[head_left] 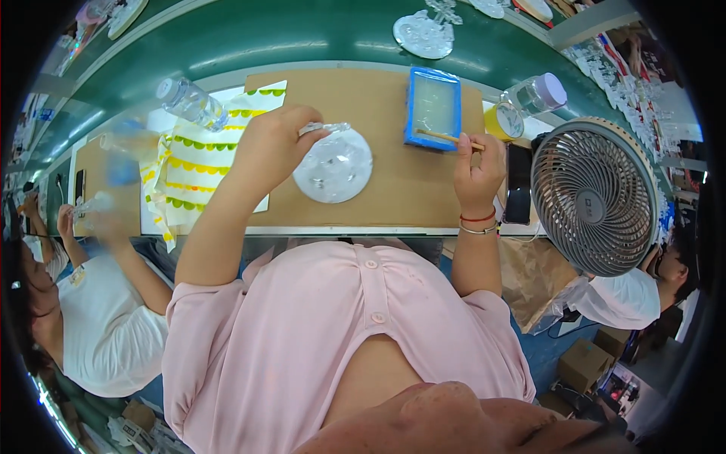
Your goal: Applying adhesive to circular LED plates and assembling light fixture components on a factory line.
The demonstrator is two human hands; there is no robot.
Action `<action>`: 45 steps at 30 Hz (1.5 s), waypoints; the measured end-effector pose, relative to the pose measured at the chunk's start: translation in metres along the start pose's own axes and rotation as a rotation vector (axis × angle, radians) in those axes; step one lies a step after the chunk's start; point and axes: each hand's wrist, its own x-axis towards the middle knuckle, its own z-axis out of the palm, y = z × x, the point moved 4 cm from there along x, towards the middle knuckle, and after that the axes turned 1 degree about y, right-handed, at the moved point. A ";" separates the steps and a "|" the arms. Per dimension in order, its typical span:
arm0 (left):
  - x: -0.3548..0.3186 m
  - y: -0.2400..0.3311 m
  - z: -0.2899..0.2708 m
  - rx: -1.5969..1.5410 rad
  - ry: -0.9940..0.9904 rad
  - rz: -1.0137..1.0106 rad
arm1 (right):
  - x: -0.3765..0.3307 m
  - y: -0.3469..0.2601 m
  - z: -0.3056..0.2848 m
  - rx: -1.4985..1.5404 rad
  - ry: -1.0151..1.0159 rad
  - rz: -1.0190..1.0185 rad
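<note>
The small clear crystal piece (324,128) sits pinched in the fingertips of the left hand (274,147), held just above the upper-left rim of the round clear disc (333,166), which lies flat on the brown board (378,204) on the counter (249,45); the piece's long axis runs roughly left to right, its free end pointing toward the right hand (478,168); that hand is closed around a thin wooden stick (451,138), whose far tip reaches left into the blue-rimmed tray (433,107) of pale liquid, probably glue, though the view is too small to be sure; the left hand is the nearer to the disc, the right stands apart from it, with bare board between; nothing blocks that gap. Further out, a yellow round tin (504,121) and a clear bottle with a lilac cap (536,94) stand just beyond the tray; a grey fan (594,195) crowds the right; a scalloped yellow-green paper (198,163) and another clear bottle (190,101) lie left; another person's hands work further left.
</note>
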 end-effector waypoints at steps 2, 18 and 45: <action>-0.001 -0.007 0.012 0.020 0.085 0.022 | 0.000 -0.003 0.002 -0.020 -0.031 -0.014; -0.034 -0.049 0.029 -0.407 0.121 -0.148 | -0.039 -0.070 -0.014 0.451 -0.197 -0.007; -0.039 -0.044 0.031 -0.197 0.249 -0.022 | -0.034 -0.088 0.044 0.475 -0.438 -0.119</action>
